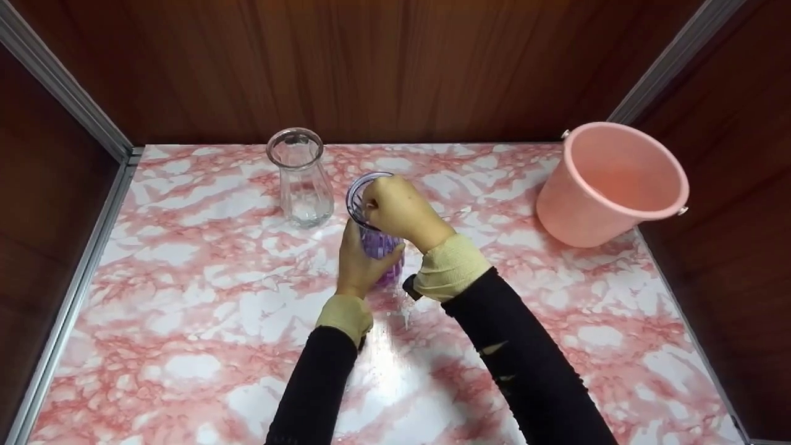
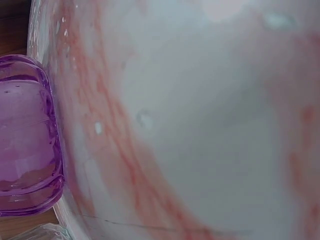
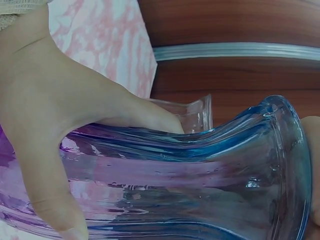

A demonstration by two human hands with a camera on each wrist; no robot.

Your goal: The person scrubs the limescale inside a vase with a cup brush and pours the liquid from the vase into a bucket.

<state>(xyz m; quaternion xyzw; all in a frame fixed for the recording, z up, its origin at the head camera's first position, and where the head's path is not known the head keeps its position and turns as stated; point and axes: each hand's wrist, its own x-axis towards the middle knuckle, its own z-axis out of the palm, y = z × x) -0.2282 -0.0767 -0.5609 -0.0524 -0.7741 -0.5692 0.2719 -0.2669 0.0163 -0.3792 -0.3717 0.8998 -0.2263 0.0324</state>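
My left hand (image 1: 358, 267) grips a ribbed glass vase (image 3: 200, 175), thumb on one side and fingers round the other. The glass fades from purple at the base to blue at its flared mouth. In the left wrist view the thick purple base of the vase (image 2: 25, 140) shows at the left edge, close to the tabletop. My right hand (image 1: 401, 209) is at the mouth, fingers curled in over the rim. Those fingertips are hidden, and I cannot tell whether they hold anything. Just left of the mouth stands a clear glass vase (image 1: 306, 191) with a flared rim.
At the back right stands a pink bucket (image 1: 581, 216). Red-and-white marbled tabletop (image 1: 204, 296) spreads around the vases, with wet drops near my wrists. Dark wooden panels (image 1: 371, 74) with metal edge strips enclose the back and sides.
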